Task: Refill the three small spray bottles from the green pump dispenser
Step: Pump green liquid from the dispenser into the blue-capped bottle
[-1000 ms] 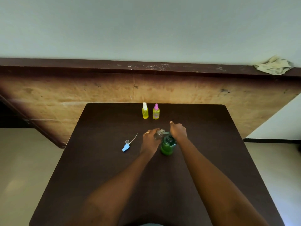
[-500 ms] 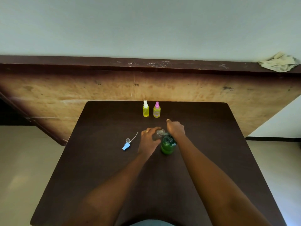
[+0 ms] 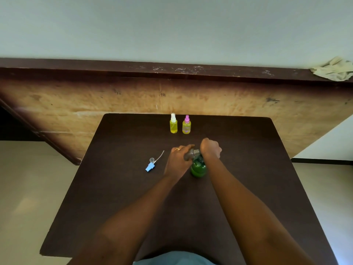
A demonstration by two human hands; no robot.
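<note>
Third bottle [image 3: 190,154], clamped in left hand [image 3: 177,161], is being filled mid-table at dispenser [image 3: 198,168] gripped by right hand [image 3: 210,150]; far white bottle [image 3: 173,126] and pink bottle [image 3: 186,127] are seemingly standing done, cap [image 3: 150,165] lying left.

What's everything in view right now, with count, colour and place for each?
white-capped spray bottle: one, yellow, far table edge, upright.
pink-capped spray bottle: one, yellow, just right of it.
uncapped small bottle: one, greyish clear, tilted at the dispenser's top.
green pump dispenser: one, green, mid-table.
spray head: one, blue with thin tube, lying left of the hands.
table: one, dark brown.
rag: one, pale, ledge, top right.
left hand: holds the small bottle.
right hand: curled over the dispenser's top.
</note>
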